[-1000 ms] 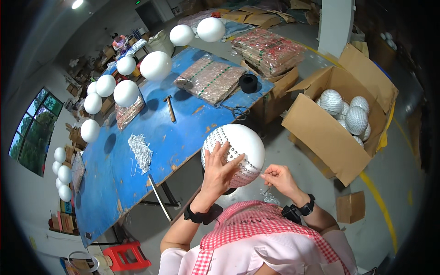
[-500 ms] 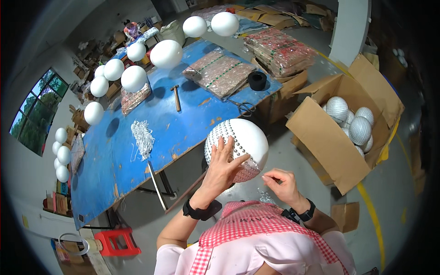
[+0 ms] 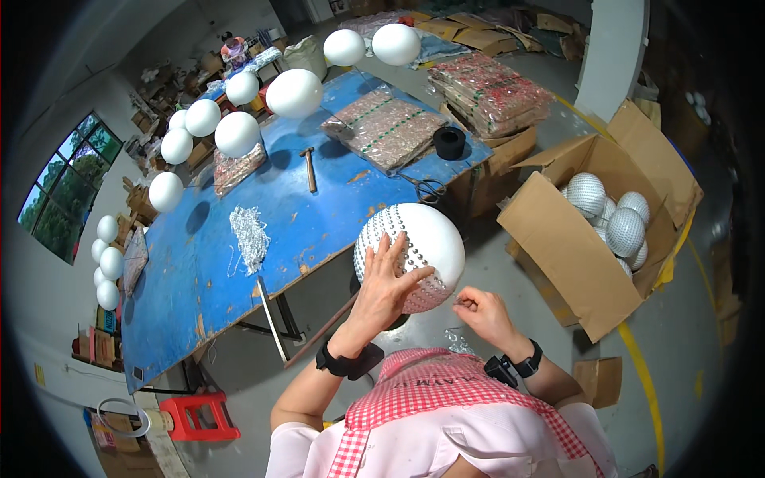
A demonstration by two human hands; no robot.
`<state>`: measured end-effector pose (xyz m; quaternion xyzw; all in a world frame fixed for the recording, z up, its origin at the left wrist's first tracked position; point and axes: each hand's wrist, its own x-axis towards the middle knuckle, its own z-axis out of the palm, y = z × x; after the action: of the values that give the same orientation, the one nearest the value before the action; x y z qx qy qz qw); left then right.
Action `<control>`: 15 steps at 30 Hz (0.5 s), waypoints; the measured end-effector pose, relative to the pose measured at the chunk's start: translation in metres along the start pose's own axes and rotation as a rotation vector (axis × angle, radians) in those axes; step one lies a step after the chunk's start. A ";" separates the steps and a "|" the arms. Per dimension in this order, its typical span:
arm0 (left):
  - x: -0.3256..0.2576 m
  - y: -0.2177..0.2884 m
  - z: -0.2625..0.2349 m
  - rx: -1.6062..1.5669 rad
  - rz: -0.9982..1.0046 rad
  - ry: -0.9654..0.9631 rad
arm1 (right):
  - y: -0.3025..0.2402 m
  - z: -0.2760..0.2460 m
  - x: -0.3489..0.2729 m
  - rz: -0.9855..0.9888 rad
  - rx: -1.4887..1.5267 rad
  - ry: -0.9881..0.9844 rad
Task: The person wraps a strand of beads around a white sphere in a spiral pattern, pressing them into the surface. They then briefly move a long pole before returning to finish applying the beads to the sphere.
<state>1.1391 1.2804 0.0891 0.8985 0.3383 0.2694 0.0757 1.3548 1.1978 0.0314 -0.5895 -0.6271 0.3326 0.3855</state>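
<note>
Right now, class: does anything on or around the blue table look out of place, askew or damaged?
The blue table has worn, chipped paint, with bare patches near its front edge. The cardboard box of studded balls sits tilted on the floor, flaps splayed. The left hand steadies a half-studded ball; the right hand pinches something too small to tell.

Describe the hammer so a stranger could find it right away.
Look at the blue table. Near its middle, between the white balls and the flat sequin packs, lies a small hammer. It alone has a wooden handle.
</note>
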 end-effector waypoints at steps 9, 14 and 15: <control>0.000 -0.008 -0.016 -0.108 -0.102 0.025 | 0.005 -0.010 0.000 0.184 0.498 -0.131; 0.000 -0.002 -0.009 -0.080 -0.117 0.030 | -0.012 -0.015 -0.007 0.067 0.583 -0.019; -0.001 -0.001 -0.008 -0.102 -0.102 0.063 | -0.014 -0.015 -0.007 0.073 0.559 -0.007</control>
<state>1.1337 1.2808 0.0950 0.8661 0.3718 0.3103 0.1241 1.3612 1.1895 0.0499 -0.4814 -0.4906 0.5084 0.5187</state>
